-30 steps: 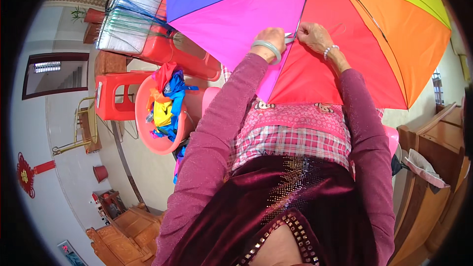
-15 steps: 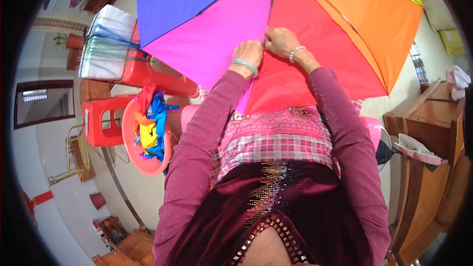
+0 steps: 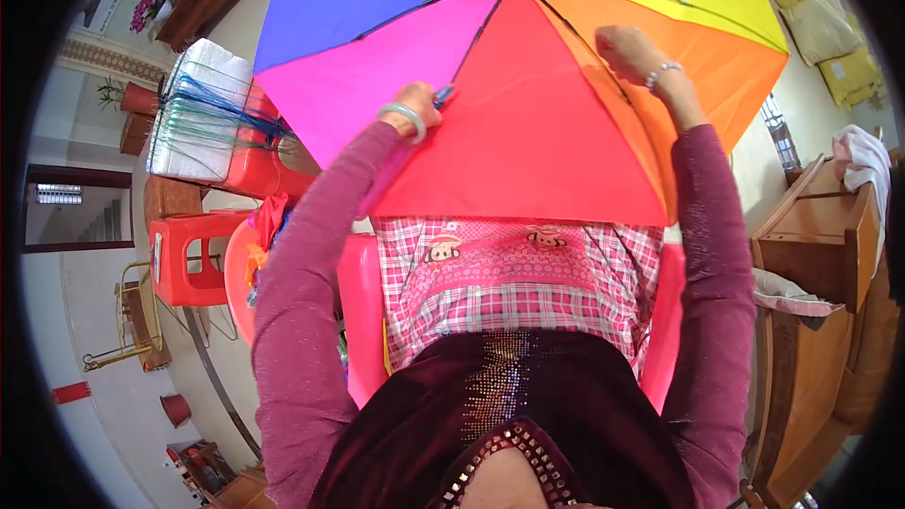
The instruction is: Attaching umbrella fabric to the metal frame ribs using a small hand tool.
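An open rainbow umbrella (image 3: 528,104) fills the upper middle of the view, its inner side and dark ribs facing me. My left hand (image 3: 417,106), with a pale bangle at the wrist, pinches a small blue piece on a rib between the magenta and red panels. My right hand (image 3: 627,47), wearing a bead bracelet, is closed on the orange panel along another rib. A pink checked cloth (image 3: 514,287) lies over my lap below the umbrella.
I sit in a pink plastic chair (image 3: 363,320). To my left stand red plastic stools (image 3: 189,259), a white bundle tied with blue string (image 3: 203,113) and a pink basin of coloured items (image 3: 247,264). A wooden cabinet (image 3: 820,254) with cloths stands at my right.
The umbrella has swung so its hub shows at the top. My hands, close together before, have spread apart: the right one moved out to the orange panel, the left stays on the rib.
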`<state>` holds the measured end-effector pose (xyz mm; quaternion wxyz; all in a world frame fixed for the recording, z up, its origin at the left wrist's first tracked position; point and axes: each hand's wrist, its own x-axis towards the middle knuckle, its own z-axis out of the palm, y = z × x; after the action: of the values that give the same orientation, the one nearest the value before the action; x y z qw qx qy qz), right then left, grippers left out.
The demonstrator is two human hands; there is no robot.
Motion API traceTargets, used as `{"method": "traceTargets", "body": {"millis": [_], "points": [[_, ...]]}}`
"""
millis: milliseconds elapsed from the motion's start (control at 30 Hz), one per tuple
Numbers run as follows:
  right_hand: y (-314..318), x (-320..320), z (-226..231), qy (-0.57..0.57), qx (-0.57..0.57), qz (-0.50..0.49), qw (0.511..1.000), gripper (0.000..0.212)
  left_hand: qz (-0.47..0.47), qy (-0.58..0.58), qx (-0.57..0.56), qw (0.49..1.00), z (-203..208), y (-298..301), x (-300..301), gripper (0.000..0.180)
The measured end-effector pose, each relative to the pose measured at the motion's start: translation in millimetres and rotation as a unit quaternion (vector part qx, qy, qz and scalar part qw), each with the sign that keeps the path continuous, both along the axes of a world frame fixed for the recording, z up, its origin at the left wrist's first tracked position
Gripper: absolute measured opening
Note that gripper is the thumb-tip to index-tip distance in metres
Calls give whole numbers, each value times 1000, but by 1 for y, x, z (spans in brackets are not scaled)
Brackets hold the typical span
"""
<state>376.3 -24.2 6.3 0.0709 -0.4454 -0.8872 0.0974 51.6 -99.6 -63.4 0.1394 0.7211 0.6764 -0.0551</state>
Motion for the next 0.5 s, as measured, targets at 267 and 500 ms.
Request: {"method": "traceTargets", "body": {"millis": [267, 500], "points": [[-41, -1, -51, 237, -240, -79, 938, 9, 69, 118, 216, 967, 21, 32, -59, 14], [-14, -12, -23, 657, 0, -100, 747, 4, 11, -214, 168, 962, -8, 4, 57, 29]]}}
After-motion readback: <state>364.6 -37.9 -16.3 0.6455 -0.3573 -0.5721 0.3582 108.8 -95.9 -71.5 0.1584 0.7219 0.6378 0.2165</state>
